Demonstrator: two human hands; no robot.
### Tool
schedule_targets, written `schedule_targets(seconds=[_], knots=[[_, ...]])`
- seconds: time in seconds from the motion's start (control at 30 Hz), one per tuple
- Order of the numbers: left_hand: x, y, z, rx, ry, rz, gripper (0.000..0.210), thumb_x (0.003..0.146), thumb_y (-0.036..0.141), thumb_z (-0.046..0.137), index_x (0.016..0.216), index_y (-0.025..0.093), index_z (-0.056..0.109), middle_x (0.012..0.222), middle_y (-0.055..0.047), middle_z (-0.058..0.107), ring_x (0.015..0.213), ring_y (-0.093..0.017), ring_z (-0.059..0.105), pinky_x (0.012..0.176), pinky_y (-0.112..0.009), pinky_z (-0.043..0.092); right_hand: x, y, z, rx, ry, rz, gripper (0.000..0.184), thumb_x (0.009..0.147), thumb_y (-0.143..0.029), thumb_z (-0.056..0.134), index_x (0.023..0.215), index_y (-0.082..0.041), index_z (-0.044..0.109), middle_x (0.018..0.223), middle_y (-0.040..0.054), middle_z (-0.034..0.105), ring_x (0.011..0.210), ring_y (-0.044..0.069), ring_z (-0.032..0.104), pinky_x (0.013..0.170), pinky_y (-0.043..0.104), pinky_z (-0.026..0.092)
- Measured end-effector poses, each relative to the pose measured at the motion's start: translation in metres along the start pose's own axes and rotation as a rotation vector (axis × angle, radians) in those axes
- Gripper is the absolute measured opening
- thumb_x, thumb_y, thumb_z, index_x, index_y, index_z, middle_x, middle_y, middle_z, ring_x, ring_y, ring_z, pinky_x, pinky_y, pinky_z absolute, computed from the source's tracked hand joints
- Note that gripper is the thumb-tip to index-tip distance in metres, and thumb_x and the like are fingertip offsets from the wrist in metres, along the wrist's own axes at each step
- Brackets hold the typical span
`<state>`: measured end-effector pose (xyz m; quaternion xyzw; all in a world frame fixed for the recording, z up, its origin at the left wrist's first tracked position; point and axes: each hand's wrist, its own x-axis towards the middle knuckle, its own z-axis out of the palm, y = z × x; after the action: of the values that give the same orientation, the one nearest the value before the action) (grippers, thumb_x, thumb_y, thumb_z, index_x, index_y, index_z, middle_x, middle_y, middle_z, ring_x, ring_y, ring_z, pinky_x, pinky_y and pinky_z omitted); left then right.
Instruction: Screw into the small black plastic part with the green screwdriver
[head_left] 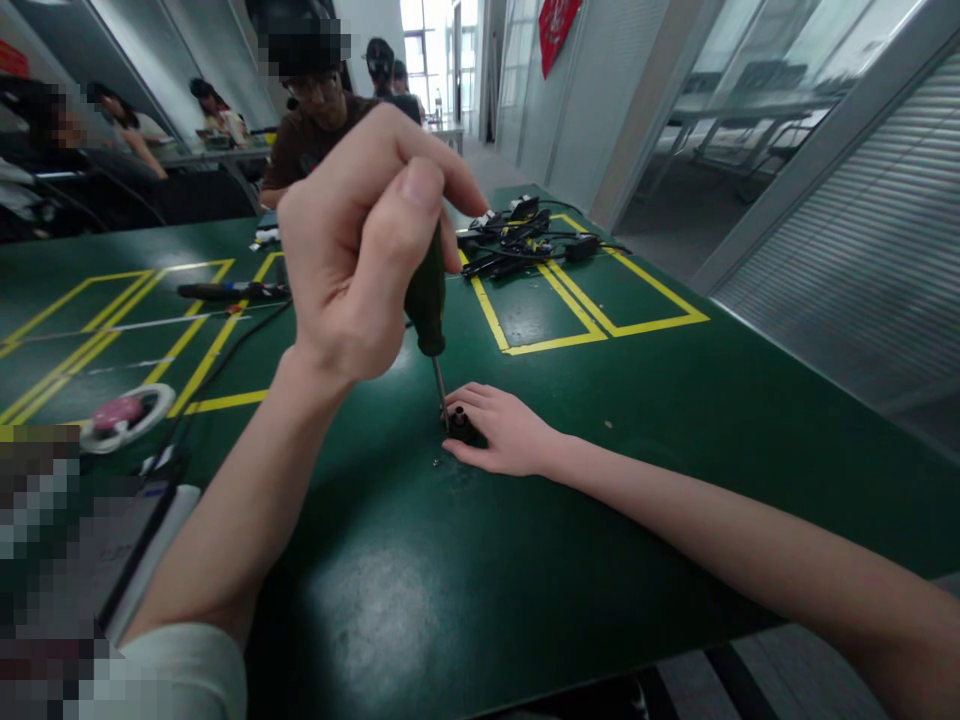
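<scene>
Closest in, the left grip (360,250) is curled around the dark green handle of a screwdriver (427,305), thumb folded over the upper end. The shank runs down and away from that grip, slightly tilted; stand it in line with the fastener, press down evenly and turn slowly. Below the grip, just short of the shank's tip, a tiny metallic bit (436,463), perhaps a screw, lies loose on the green bench (600,590); keep the wrist from sweeping it away. A little farther, the right grip (506,430) lies low, thumb and fingers pinching a small black part (460,425) against the bench. Whether the tip is seated cannot be told; the fingers sit close to it, so a slip could nick them. Well beyond both grips lies a heap of black cables (517,240).
</scene>
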<state>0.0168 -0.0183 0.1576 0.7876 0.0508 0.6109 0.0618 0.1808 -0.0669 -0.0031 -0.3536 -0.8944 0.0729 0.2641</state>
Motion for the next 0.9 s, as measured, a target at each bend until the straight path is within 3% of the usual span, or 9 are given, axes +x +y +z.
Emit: schedule_targets(seconds=[0.13, 0.23, 0.37, 0.47, 0.7, 0.8, 0.9], knots=[[0.001, -0.004, 0.000, 0.085, 0.007, 0.015, 0.031, 0.107, 0.027, 0.044, 0.099, 0.020, 0.072, 0.086, 0.003, 0.069, 0.058, -0.003, 0.062, 0.065, -0.024, 0.047, 0.000, 0.000, 0.000, -0.006, 0.001, 0.003, 0.029, 0.098, -0.041, 0.064, 0.104, -0.013, 0.069, 0.117, 0.0168, 0.074, 0.110, 0.031, 0.068, 0.093, 0.046, 0.058], [0.004, -0.006, -0.004, 0.233, 0.000, 0.118, 0.023, 0.104, 0.029, 0.051, 0.107, 0.021, 0.072, 0.095, 0.003, 0.070, 0.063, -0.004, 0.065, 0.071, -0.027, 0.052, 0.000, 0.000, 0.001, 0.003, 0.005, -0.001, 0.029, 0.098, -0.041, 0.064, 0.104, -0.013, 0.069, 0.117, 0.0166, 0.075, 0.109, 0.030, 0.068, 0.094, 0.046, 0.058], [0.005, -0.006, -0.005, 0.323, 0.022, 0.175, 0.015, 0.101, 0.027, 0.056, 0.096, 0.019, 0.068, 0.086, 0.005, 0.062, 0.074, -0.007, 0.067, 0.072, -0.026, 0.050, 0.001, 0.000, 0.001, 0.009, 0.010, 0.006, 0.030, 0.098, -0.041, 0.064, 0.105, -0.013, 0.070, 0.117, 0.0164, 0.074, 0.109, 0.030, 0.068, 0.094, 0.046, 0.058], [0.003, -0.004, 0.000, 0.285, 0.072, 0.108, 0.023, 0.103, 0.028, 0.054, 0.084, 0.018, 0.061, 0.077, 0.005, 0.057, 0.070, -0.005, 0.061, 0.072, -0.025, 0.046, 0.001, 0.000, 0.001, 0.004, 0.007, 0.005, 0.029, 0.098, -0.041, 0.064, 0.103, -0.013, 0.070, 0.116, 0.0162, 0.075, 0.109, 0.030, 0.068, 0.094, 0.046, 0.058], [-0.002, -0.003, 0.007, 0.073, 0.138, -0.002, 0.035, 0.106, 0.028, 0.035, 0.083, 0.019, 0.061, 0.068, 0.004, 0.048, 0.053, -0.002, 0.050, 0.065, -0.022, 0.041, 0.001, -0.001, 0.000, 0.003, -0.005, 0.005, 0.027, 0.098, -0.040, 0.064, 0.099, -0.014, 0.070, 0.117, 0.0165, 0.074, 0.109, 0.030, 0.068, 0.094, 0.046, 0.058], [-0.001, -0.005, 0.003, 0.115, 0.072, 0.033, 0.037, 0.106, 0.035, 0.034, 0.091, 0.020, 0.065, 0.074, 0.002, 0.050, 0.058, -0.004, 0.058, 0.070, -0.026, 0.045, 0.001, -0.002, -0.001, 0.000, -0.001, 0.000, 0.027, 0.097, -0.039, 0.064, 0.098, -0.013, 0.069, 0.116, 0.0166, 0.075, 0.108, 0.030, 0.068, 0.094, 0.046, 0.059], [0.002, -0.007, -0.003, 0.209, -0.028, 0.125, 0.035, 0.106, 0.037, 0.037, 0.101, 0.020, 0.067, 0.083, 0.003, 0.056, 0.076, -0.009, 0.072, 0.076, -0.030, 0.051, 0.001, -0.001, 0.000, -0.009, 0.006, -0.006, 0.027, 0.098, -0.040, 0.064, 0.097, -0.013, 0.069, 0.116, 0.0174, 0.075, 0.109, 0.031, 0.068, 0.094, 0.047, 0.059]])
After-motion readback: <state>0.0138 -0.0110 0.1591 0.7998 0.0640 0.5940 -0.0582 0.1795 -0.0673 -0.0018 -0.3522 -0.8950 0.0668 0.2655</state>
